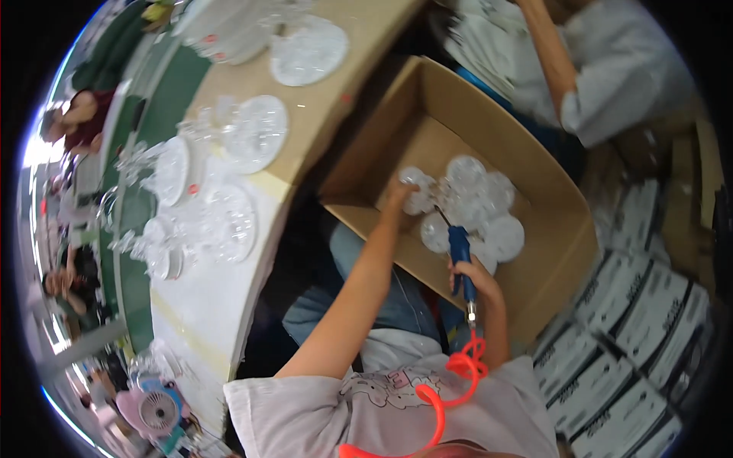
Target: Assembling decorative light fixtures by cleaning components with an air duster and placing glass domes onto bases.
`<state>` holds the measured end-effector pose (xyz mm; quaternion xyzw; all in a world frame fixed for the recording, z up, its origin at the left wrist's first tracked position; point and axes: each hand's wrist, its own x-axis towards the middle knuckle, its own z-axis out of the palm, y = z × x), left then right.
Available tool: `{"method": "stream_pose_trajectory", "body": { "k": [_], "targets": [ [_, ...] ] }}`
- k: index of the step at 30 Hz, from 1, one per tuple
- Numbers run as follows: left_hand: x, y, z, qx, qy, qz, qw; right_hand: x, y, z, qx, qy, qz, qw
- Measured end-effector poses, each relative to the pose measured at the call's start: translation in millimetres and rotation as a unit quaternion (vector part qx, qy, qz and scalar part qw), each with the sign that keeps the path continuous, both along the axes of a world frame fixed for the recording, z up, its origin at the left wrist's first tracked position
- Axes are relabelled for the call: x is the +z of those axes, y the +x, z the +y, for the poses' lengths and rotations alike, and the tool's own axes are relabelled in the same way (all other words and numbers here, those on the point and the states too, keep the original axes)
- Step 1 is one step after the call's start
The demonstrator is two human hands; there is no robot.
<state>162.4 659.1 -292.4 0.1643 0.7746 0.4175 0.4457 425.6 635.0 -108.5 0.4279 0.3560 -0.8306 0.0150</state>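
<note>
The left hand (402, 190) pinches the edge of the clear plastic cluster (475, 204) inside the cardboard box (553, 256), while the right hand (478, 276) grips the blue air gun (460, 246); the cluster looks light, stiff, slick and easily cracked, so its rounded rim seems the safest hold.

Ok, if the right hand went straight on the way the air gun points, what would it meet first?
Probably the clear plastic part at the left hand: the air gun in the right hand points that way. Depth is unclear, so the nozzle may pass above it.
</note>
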Motion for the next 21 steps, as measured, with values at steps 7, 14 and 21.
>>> {"method": "stream_pose_trajectory", "body": {
  "k": [7,14,21],
  "targets": [
    [5,4,-1,0.055,-0.003,-0.077,0.996,20,0,-10,0.003,-0.055,-0.029,0.998],
    [-4,5,-7,0.048,0.007,-0.063,0.997,9,-12,-2,0.012,-0.061,-0.001,0.998],
    [-8,4,-6,0.073,0.013,-0.136,0.988,5,-18,-4,0.035,-0.039,-0.013,0.999]
  ]
}}
